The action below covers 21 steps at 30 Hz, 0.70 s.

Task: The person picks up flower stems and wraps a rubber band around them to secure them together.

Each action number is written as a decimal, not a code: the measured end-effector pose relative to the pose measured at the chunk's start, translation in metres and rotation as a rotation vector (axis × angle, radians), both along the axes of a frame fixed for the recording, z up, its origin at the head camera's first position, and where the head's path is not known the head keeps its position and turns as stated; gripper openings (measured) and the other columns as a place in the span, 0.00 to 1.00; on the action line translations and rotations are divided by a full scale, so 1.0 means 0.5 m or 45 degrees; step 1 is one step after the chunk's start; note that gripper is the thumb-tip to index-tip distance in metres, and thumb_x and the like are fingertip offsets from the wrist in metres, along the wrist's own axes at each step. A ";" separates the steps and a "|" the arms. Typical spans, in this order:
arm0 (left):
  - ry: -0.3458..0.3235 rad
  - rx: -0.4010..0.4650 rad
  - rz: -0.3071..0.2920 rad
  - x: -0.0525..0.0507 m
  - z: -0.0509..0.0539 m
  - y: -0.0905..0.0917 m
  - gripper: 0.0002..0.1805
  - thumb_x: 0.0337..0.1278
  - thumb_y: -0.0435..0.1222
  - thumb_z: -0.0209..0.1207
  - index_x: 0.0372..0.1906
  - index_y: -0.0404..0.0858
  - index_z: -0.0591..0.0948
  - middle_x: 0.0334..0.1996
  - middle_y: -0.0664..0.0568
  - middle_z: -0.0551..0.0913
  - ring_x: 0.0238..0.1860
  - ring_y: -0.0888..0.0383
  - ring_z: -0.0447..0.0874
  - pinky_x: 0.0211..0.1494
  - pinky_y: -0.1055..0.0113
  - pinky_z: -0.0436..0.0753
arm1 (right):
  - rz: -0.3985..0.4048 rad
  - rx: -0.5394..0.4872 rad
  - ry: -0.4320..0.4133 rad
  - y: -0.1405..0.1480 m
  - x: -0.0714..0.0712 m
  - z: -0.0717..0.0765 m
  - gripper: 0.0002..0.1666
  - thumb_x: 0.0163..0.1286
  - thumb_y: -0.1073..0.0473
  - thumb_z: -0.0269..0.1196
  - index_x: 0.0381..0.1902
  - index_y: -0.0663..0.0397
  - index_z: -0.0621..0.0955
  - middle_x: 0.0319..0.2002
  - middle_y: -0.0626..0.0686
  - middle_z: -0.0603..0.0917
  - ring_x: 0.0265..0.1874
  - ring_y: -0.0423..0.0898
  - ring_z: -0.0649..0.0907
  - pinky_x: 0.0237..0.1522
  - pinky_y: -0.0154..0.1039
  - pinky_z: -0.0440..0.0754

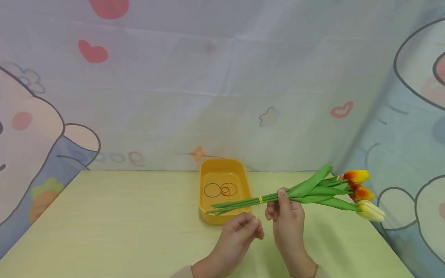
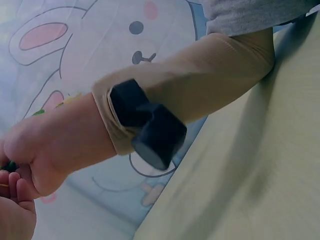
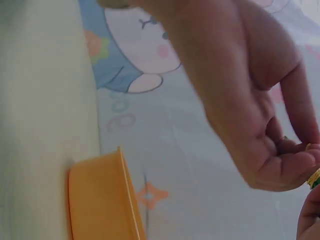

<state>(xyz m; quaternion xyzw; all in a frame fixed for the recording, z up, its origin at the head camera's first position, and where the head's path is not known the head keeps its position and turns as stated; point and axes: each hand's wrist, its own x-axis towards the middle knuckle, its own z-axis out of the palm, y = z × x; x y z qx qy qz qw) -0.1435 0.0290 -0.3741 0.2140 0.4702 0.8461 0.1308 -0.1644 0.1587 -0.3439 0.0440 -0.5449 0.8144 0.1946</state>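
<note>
A bunch of artificial tulips (image 1: 314,191) lies across the head view, its orange-yellow and cream heads to the right and its bare stems to the left. My right hand (image 1: 290,222) pinches the stems just below the leaves, thumb on top. Left of that thumb, a yellow rubber band (image 1: 260,200) is wound round the stems. Below the stem ends, my left hand (image 1: 240,233) has curled fingers with thumb and forefinger together. A thin yellow strand crosses its fingers (image 2: 13,189) in the left wrist view, so it pinches part of the band. The strand's full path is hidden.
A yellow plastic basin (image 1: 226,222) stands behind the hands, partly under the stems. Inside it lie several loose rubber bands, among them a blue one (image 1: 212,183) and a red one (image 1: 226,194). The pale table (image 1: 139,224) meets a printed cloth backdrop (image 1: 167,116).
</note>
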 end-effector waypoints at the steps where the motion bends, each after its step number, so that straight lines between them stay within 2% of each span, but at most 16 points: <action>1: -0.003 0.004 0.012 0.002 0.002 0.004 0.09 0.69 0.32 0.52 0.32 0.45 0.76 0.31 0.60 0.78 0.35 0.64 0.77 0.49 0.71 0.77 | -0.052 0.049 0.036 -0.001 -0.002 -0.003 0.13 0.77 0.57 0.51 0.31 0.56 0.73 0.18 0.47 0.74 0.17 0.38 0.72 0.19 0.28 0.73; 4: -0.071 -0.016 0.051 0.008 0.011 0.013 0.08 0.69 0.32 0.52 0.32 0.43 0.77 0.31 0.58 0.79 0.35 0.63 0.77 0.50 0.71 0.78 | -0.167 0.237 0.203 0.002 -0.011 -0.014 0.14 0.77 0.62 0.50 0.30 0.64 0.71 0.19 0.48 0.75 0.17 0.38 0.73 0.18 0.28 0.75; 8: -0.181 -0.067 0.101 0.016 0.029 0.013 0.07 0.68 0.31 0.53 0.33 0.38 0.77 0.31 0.55 0.79 0.35 0.61 0.78 0.49 0.70 0.79 | -0.226 0.470 0.375 0.012 -0.023 -0.032 0.11 0.76 0.68 0.48 0.32 0.71 0.70 0.18 0.47 0.72 0.15 0.37 0.72 0.15 0.29 0.72; 11: -0.240 -0.115 0.107 0.017 0.045 0.003 0.06 0.68 0.32 0.53 0.34 0.35 0.78 0.31 0.54 0.79 0.35 0.60 0.78 0.49 0.69 0.80 | -0.283 0.676 0.461 0.021 -0.032 -0.042 0.08 0.73 0.72 0.49 0.32 0.69 0.72 0.17 0.47 0.70 0.13 0.36 0.67 0.15 0.30 0.68; 13: -0.263 -0.156 0.084 0.015 0.055 -0.008 0.07 0.68 0.32 0.53 0.35 0.35 0.79 0.31 0.53 0.79 0.35 0.60 0.79 0.49 0.69 0.80 | -0.318 0.802 0.527 0.027 -0.037 -0.047 0.08 0.70 0.75 0.50 0.31 0.66 0.73 0.17 0.48 0.69 0.13 0.35 0.65 0.15 0.31 0.66; 15: -0.264 -0.214 0.043 0.013 0.066 -0.022 0.07 0.69 0.32 0.52 0.36 0.34 0.78 0.32 0.54 0.78 0.36 0.61 0.79 0.51 0.68 0.80 | -0.340 0.916 0.593 0.031 -0.040 -0.048 0.09 0.67 0.77 0.51 0.30 0.64 0.73 0.17 0.48 0.70 0.14 0.34 0.65 0.16 0.30 0.66; 17: -0.247 -0.288 -0.003 0.011 0.076 -0.039 0.08 0.70 0.32 0.50 0.38 0.32 0.78 0.32 0.53 0.78 0.37 0.61 0.78 0.52 0.67 0.79 | -0.311 0.981 0.627 0.033 -0.040 -0.047 0.10 0.67 0.77 0.50 0.28 0.62 0.73 0.17 0.47 0.70 0.15 0.34 0.66 0.16 0.30 0.66; 21: -0.154 -0.468 -0.074 0.003 0.092 -0.070 0.10 0.70 0.32 0.50 0.39 0.27 0.78 0.31 0.54 0.77 0.35 0.61 0.77 0.50 0.67 0.80 | -0.186 1.018 0.569 0.035 -0.038 -0.040 0.11 0.68 0.76 0.49 0.28 0.60 0.71 0.16 0.45 0.69 0.14 0.33 0.66 0.15 0.31 0.67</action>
